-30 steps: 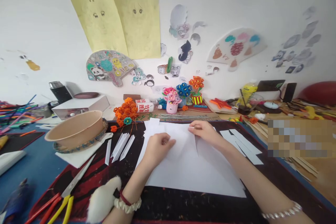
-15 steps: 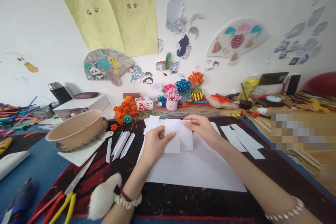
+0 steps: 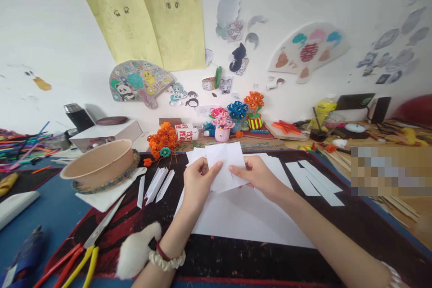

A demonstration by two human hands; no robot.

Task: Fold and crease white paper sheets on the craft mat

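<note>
A small white paper [image 3: 227, 172] is held up over a larger white sheet [image 3: 249, 225], between the 2 hands: its left side is pinched by the left hand [image 3: 198, 182], thumb laid on its face, and its right side is gripped in the same way by the right hand [image 3: 263, 176], so neither hand is clearly nearer. The paper is seen as almost square, without a marked long axis; whether 1 folded piece or 2 overlapping pieces are held cannot be told. Folded paper strips [image 3: 165, 186] are laid to the left of the left hand, and flat white strips [image 3: 303, 178] to the right of the right hand, both on a dark mat [image 3: 243, 256]. Beyond the folded strips, a tan bowl [image 3: 111, 172] is set down; its plain inner wall is shown, but its floor cannot be made out. Near the wall, pink flowers [image 3: 221, 118] are held in a pink pot [image 3: 222, 135], and orange flowers [image 3: 254, 100] in a striped pot [image 3: 255, 122]
</note>
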